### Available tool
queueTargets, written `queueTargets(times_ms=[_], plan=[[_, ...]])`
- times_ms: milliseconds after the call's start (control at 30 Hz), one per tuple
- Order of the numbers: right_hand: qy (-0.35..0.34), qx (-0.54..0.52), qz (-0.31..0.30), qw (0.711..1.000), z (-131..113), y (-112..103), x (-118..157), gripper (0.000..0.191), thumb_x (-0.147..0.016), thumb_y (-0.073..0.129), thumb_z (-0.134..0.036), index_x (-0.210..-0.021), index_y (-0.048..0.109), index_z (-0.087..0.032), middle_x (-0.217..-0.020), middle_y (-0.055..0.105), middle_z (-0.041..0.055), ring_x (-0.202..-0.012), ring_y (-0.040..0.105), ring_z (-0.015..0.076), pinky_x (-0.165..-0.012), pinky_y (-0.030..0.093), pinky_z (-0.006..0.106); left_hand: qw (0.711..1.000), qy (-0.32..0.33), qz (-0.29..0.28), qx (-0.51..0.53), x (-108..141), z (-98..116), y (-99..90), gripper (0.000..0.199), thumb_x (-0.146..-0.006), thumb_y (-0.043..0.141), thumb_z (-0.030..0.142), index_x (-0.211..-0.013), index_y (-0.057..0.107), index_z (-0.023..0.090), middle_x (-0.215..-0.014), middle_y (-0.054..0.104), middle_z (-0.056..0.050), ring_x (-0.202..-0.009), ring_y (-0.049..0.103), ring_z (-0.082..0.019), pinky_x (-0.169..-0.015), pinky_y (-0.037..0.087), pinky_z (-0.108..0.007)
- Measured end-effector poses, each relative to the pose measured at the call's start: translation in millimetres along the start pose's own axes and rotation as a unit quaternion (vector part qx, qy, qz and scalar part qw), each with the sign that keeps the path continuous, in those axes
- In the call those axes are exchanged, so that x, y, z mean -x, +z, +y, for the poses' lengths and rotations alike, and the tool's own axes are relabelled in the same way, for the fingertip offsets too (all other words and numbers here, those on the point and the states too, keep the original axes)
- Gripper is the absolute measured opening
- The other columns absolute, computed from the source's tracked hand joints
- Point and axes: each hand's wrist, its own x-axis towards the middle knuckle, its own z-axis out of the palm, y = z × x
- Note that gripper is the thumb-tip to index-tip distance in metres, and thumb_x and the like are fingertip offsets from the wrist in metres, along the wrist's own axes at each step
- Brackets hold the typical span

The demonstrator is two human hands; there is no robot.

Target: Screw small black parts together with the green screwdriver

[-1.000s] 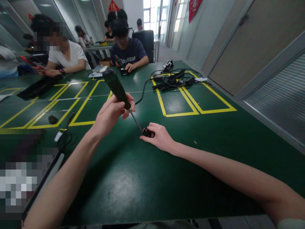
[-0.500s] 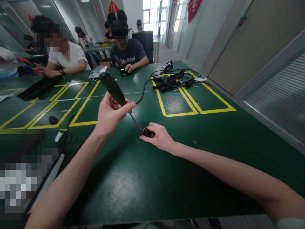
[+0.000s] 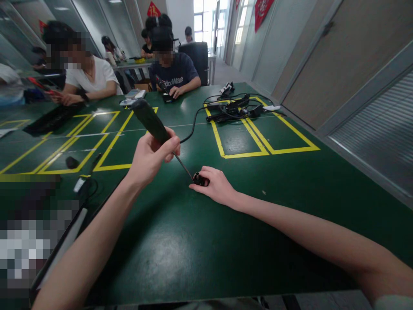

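My left hand [image 3: 146,157] is closed around the lower handle of a screwdriver [image 3: 150,118], which has a thick dark handle and a thin metal shaft. The tool leans, its handle up to the left and its shaft running down to the right. The tip meets the edge of a small black part [image 3: 198,179] with a short round stub on top; whether it sits in a screw is too small to tell. My right hand [image 3: 219,184] pinches that part against the green table [image 3: 232,249], fingers behind it and thumb in front.
Black cables and dark parts [image 3: 230,110] lie by yellow tape outlines on the right. Left of my forearm are a short cable [image 3: 84,183] and a black block [image 3: 71,162]. Two co-workers sit across the table, one handling a small black device [image 3: 168,97].
The screwdriver's handle has tipped slightly left and down, and my left hand has shifted a little with it. My right hand and the black part stay in place.
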Motion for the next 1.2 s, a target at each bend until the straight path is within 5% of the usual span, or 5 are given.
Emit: queueTargets(times_ms=[267,667,833,967,1200], plan=[[-0.003,-0.007,0.002,1.000,0,0,0,0.027,-0.085,0.083,-0.035,-0.075,0.068,-0.016,-0.077,0.055,-0.0006,-0.071,0.050,0.0136,-0.066,0.036,0.027,0.996,-0.001,-0.074,-0.041,1,14,-2.6,0.025,-0.085,0.076,0.039,-0.099,0.076,0.017,-0.084,0.072,-0.005,-0.060,0.058,-0.012,-0.058,0.050,-0.027],[-0.008,-0.005,0.006,1.000,0,-1,0,0.029,-0.085,0.084,-0.034,-0.072,0.065,-0.017,-0.075,0.053,-0.0016,-0.069,0.048,0.0128,-0.065,0.035,0.027,0.992,0.047,0.082,-0.084,-4,-7,3.0,0.044,-0.070,0.090,0.030,-0.104,0.063,0.023,-0.083,0.070,0.001,-0.066,0.067,-0.014,-0.053,0.052,-0.023],[-0.006,-0.007,0.006,1.000,0,0,0,0.030,-0.085,0.084,-0.034,-0.071,0.064,-0.017,-0.075,0.052,-0.0017,-0.070,0.048,0.0129,-0.065,0.034,0.027,0.976,0.130,0.122,-0.122,-3,1,5.1,0.106,-0.061,0.099,0.029,-0.148,0.040,0.042,-0.137,0.066,-0.004,-0.069,0.068,-0.012,-0.054,0.055,-0.026],[-0.006,-0.006,0.008,1.000,1,1,0,0.031,-0.084,0.084,-0.034,-0.070,0.063,-0.017,-0.075,0.052,-0.0017,-0.070,0.049,0.0131,-0.066,0.034,0.027,0.966,0.178,0.119,-0.146,-3,7,2.9,0.113,-0.060,0.100,0.038,-0.154,0.036,0.046,-0.167,0.041,-0.008,-0.080,0.071,-0.017,-0.056,0.058,-0.030],[-0.001,-0.004,0.003,1.000,1,1,-1,0.033,-0.085,0.083,-0.037,-0.070,0.063,-0.017,-0.076,0.053,-0.0013,-0.071,0.050,0.0136,-0.067,0.035,0.027,0.959,0.229,0.035,-0.162,-13,8,-8.7,0.079,-0.075,0.091,0.039,-0.144,0.052,0.040,-0.130,0.073,-0.003,-0.090,0.078,-0.023,-0.068,0.066,-0.031]])
